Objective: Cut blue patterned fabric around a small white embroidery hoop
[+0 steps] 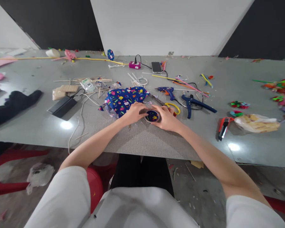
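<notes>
A small round piece [152, 116], with a pale rim and dark blue patterned fabric inside it, rests at the table's near middle between my two hands. My left hand [135, 113] grips its left side with thumb and fingers. From the right, my right hand [165, 117] curls round the other side. Beside my left hand lies a crumpled blue cloth with a colourful print [123, 98]. Scissors with yellow handles [174, 108] lie just behind my right hand, partly hidden by it.
A blue glue gun [168, 91], a blue cutter tool [194, 103] and a red utility knife [224, 127] lie to the right. Left are a black box [62, 106] with a white cable and wooden sticks [85, 79]. A phone [156, 67] lies beside a pink power strip [135, 65].
</notes>
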`<act>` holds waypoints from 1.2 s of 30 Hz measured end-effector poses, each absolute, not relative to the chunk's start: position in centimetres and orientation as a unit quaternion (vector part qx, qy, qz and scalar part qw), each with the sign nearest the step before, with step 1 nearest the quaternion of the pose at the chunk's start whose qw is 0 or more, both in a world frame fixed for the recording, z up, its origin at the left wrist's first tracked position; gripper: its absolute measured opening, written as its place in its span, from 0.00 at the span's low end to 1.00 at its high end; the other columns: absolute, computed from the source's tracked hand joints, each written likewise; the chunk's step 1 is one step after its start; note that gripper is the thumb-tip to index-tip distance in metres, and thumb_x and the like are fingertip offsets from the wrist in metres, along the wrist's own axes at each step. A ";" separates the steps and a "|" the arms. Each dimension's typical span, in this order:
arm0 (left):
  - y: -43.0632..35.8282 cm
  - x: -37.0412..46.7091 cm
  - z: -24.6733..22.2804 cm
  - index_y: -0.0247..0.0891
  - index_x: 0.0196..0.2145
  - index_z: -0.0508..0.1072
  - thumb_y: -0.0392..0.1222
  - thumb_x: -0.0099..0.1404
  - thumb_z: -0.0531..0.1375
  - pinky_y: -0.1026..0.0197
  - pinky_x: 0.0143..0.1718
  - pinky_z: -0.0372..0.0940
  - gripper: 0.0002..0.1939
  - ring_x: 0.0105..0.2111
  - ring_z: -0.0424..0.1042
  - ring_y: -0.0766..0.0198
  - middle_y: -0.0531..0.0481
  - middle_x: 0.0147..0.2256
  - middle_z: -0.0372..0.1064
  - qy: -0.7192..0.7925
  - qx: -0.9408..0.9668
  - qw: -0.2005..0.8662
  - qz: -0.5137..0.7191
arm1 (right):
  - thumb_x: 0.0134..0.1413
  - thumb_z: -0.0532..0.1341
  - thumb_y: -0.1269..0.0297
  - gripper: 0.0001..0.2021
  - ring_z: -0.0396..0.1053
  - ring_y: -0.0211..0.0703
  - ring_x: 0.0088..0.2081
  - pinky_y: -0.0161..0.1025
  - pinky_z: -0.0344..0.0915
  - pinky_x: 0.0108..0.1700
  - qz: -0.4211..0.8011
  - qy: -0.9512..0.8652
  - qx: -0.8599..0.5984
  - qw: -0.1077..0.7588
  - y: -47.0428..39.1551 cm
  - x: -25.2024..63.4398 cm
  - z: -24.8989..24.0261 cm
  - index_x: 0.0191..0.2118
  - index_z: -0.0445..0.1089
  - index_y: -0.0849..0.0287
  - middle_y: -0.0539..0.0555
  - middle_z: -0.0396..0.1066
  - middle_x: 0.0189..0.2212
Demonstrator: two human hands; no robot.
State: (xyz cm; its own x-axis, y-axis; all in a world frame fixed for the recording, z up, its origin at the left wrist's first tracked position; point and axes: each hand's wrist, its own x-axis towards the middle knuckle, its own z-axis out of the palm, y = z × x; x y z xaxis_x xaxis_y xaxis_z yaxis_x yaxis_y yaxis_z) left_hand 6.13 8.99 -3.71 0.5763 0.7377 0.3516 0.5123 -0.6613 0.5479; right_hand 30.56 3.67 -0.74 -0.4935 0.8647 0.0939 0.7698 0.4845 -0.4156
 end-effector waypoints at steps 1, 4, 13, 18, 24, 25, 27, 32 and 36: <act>8.9 6.2 -3.7 0.41 0.49 0.80 0.42 0.69 0.68 0.43 0.61 0.64 0.11 0.50 0.76 0.52 0.43 0.48 0.80 0.357 0.872 0.192 0.275 | 0.58 0.69 0.51 0.44 0.60 0.67 0.67 0.68 0.52 0.67 0.160 -0.853 -0.475 0.147 3.7 30.6 -0.7 0.74 0.49 0.46 0.60 0.69 0.66; 8.7 6.3 -3.7 0.41 0.49 0.80 0.42 0.68 0.69 0.43 0.60 0.64 0.12 0.50 0.76 0.51 0.43 0.48 0.80 0.353 0.876 0.187 0.269 | 0.61 0.67 0.51 0.41 0.59 0.66 0.68 0.67 0.54 0.67 0.150 -0.863 -0.455 0.158 3.9 31.2 -0.7 0.74 0.51 0.46 0.61 0.67 0.67; 8.8 6.3 -3.6 0.42 0.56 0.78 0.38 0.73 0.63 0.43 0.63 0.65 0.16 0.58 0.74 0.51 0.42 0.56 0.77 0.287 0.893 0.209 0.276 | 0.62 0.68 0.50 0.35 0.64 0.65 0.66 0.69 0.52 0.70 0.148 -0.873 -0.433 0.167 5.3 33.2 -0.4 0.71 0.60 0.45 0.60 0.70 0.63; 8.4 6.6 -3.4 0.42 0.59 0.76 0.35 0.76 0.56 0.43 0.65 0.65 0.18 0.61 0.73 0.52 0.40 0.58 0.76 0.267 0.904 0.205 0.262 | 0.62 0.69 0.48 0.37 0.65 0.66 0.66 0.70 0.52 0.69 0.158 -0.870 -0.440 0.158 5.4 33.0 -0.8 0.72 0.58 0.46 0.61 0.73 0.61; 7.6 6.6 -2.7 0.42 0.61 0.74 0.52 0.69 0.67 0.42 0.66 0.62 0.26 0.62 0.69 0.46 0.40 0.58 0.74 0.276 0.922 0.151 0.226 | 0.67 0.63 0.49 0.31 0.67 0.65 0.64 0.69 0.55 0.66 0.168 -0.862 -0.443 0.183 5.1 32.8 -0.3 0.72 0.60 0.48 0.60 0.75 0.60; 7.6 6.6 -2.6 0.42 0.61 0.74 0.53 0.68 0.68 0.42 0.66 0.61 0.27 0.62 0.68 0.45 0.40 0.58 0.74 0.278 0.924 0.144 0.219 | 0.70 0.60 0.50 0.28 0.68 0.64 0.63 0.69 0.54 0.66 0.168 -0.858 -0.445 0.196 5.2 33.0 -0.1 0.71 0.60 0.48 0.59 0.76 0.59; 7.6 6.6 -2.5 0.43 0.61 0.75 0.53 0.68 0.68 0.42 0.66 0.61 0.26 0.62 0.67 0.45 0.41 0.58 0.74 0.281 0.926 0.138 0.210 | 0.72 0.56 0.54 0.24 0.70 0.62 0.61 0.69 0.54 0.65 0.158 -0.846 -0.456 0.226 5.3 33.3 0.0 0.69 0.62 0.48 0.58 0.77 0.58; 7.6 6.5 -2.8 0.43 0.60 0.75 0.53 0.69 0.67 0.41 0.67 0.59 0.25 0.63 0.65 0.45 0.40 0.59 0.73 0.278 0.923 0.146 0.221 | 0.69 0.57 0.59 0.19 0.71 0.61 0.58 0.67 0.53 0.65 0.112 -0.848 -0.457 0.244 5.6 33.7 -0.4 0.61 0.72 0.49 0.58 0.78 0.54; 7.5 6.5 -2.8 0.45 0.60 0.75 0.52 0.68 0.68 0.42 0.67 0.59 0.25 0.63 0.66 0.46 0.42 0.59 0.74 0.279 0.917 0.170 0.228 | 0.68 0.59 0.57 0.18 0.69 0.61 0.59 0.67 0.53 0.65 0.115 -0.883 -0.409 0.201 5.3 33.4 -0.3 0.59 0.75 0.46 0.56 0.77 0.57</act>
State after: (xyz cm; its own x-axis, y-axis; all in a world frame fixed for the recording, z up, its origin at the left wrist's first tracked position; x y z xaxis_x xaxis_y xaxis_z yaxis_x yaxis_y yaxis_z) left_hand 6.53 7.54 -2.83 0.7403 0.5888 0.3244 0.4338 -0.7871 0.4386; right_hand 33.41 5.35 -0.35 -0.5847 0.7685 0.2598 0.6762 0.6386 -0.3673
